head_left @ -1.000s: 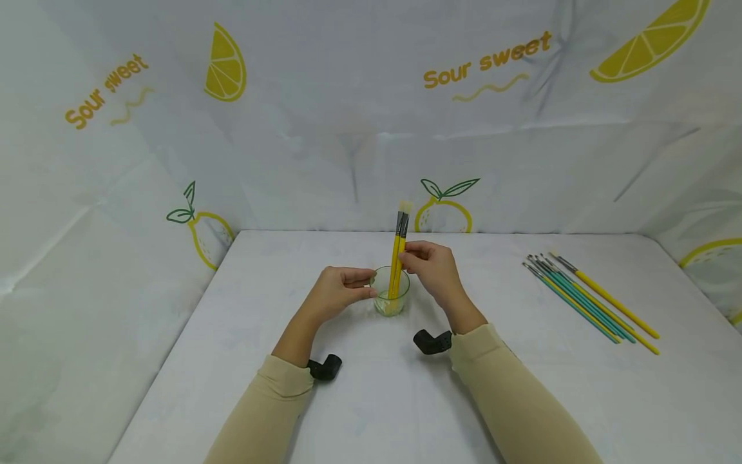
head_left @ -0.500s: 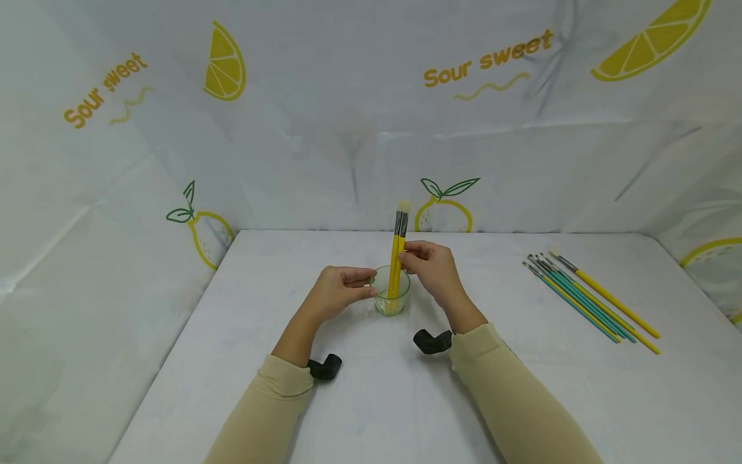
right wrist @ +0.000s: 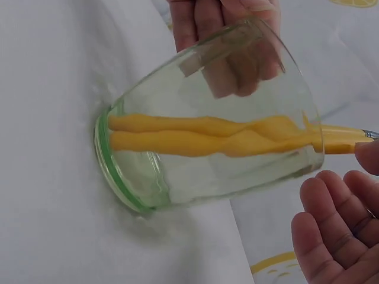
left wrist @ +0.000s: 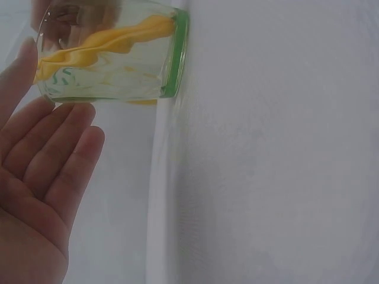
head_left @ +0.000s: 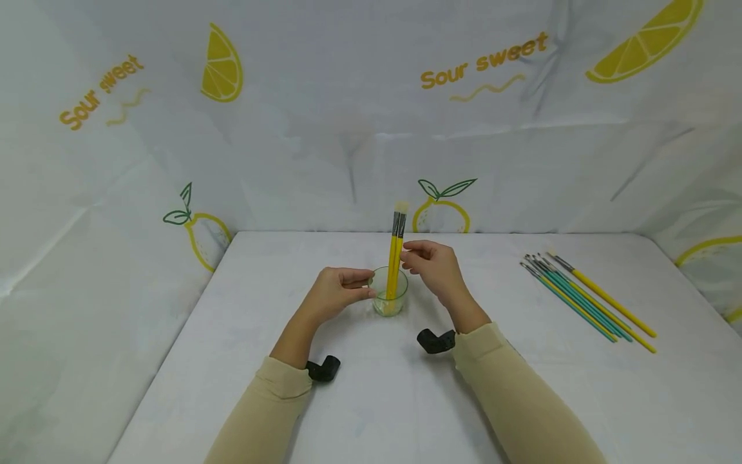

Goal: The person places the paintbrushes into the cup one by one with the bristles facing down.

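Observation:
A clear glass (head_left: 387,308) with a greenish base stands upright on the white table. My left hand (head_left: 336,293) holds its left side near the rim between thumb and fingers. Two yellow-handled paintbrushes (head_left: 393,258) stand side by side in the glass, bristles up, leaning slightly right at the top. Through the glass wall in the right wrist view, both yellow handles (right wrist: 177,135) reach the base. My right hand (head_left: 436,267) is just right of the brushes, its fingertips beside the handles with a slight gap in the head view.
Several more paintbrushes (head_left: 585,296) with green and yellow handles lie in a slanted bundle on the right of the white-covered table (head_left: 371,406). Behind it hangs a white cloth (head_left: 324,116) printed with lemons. A black wrist mount (head_left: 436,341) sits by each sleeve.
My right fingers have let go of the paintbrushes and moved slightly away from the handles. The brush tops have shifted a little left. My left hand stays at the glass.

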`<state>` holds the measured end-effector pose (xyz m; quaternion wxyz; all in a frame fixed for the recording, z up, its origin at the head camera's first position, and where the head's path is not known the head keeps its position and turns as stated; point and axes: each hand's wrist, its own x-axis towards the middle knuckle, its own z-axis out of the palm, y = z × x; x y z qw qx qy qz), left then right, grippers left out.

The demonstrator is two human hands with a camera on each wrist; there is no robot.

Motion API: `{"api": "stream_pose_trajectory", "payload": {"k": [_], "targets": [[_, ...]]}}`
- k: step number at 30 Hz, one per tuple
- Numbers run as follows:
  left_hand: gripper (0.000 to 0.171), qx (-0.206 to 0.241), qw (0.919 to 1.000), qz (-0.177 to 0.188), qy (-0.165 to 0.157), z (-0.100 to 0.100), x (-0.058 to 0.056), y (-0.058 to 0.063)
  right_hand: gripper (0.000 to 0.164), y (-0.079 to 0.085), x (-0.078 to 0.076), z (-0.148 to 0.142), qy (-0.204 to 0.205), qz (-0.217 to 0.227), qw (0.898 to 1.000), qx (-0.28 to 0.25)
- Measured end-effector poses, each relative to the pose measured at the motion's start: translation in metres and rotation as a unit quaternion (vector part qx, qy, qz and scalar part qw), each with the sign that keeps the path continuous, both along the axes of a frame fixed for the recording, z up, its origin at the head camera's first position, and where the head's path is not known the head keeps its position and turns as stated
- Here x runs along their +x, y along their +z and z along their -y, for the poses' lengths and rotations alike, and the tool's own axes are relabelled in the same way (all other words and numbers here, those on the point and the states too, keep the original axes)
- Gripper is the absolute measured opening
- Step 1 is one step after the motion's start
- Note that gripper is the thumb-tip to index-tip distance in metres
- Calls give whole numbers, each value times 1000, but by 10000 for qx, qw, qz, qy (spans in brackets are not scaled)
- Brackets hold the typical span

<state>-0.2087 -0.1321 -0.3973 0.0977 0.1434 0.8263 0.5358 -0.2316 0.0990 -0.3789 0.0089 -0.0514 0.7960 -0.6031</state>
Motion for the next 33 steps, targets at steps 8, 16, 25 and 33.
{"api": "stream_pose_trajectory", "payload": {"k": [8,16,25,33], "targets": [[46,-14,10000,64,-22,1,0,-3,40,2,-2,-41,-369,71,9978,554],[46,8,10000,73,22,1,-1,-3,48,13,-3,-109,-775,-34,9889,1271],[48,-10,10000,66,71,0,-1,0,60,28,3,-181,-953,237,9737,2057],[50,-45,10000,54,61,1,-1,-2,76,22,6,-228,-1006,753,9559,2653]]}}
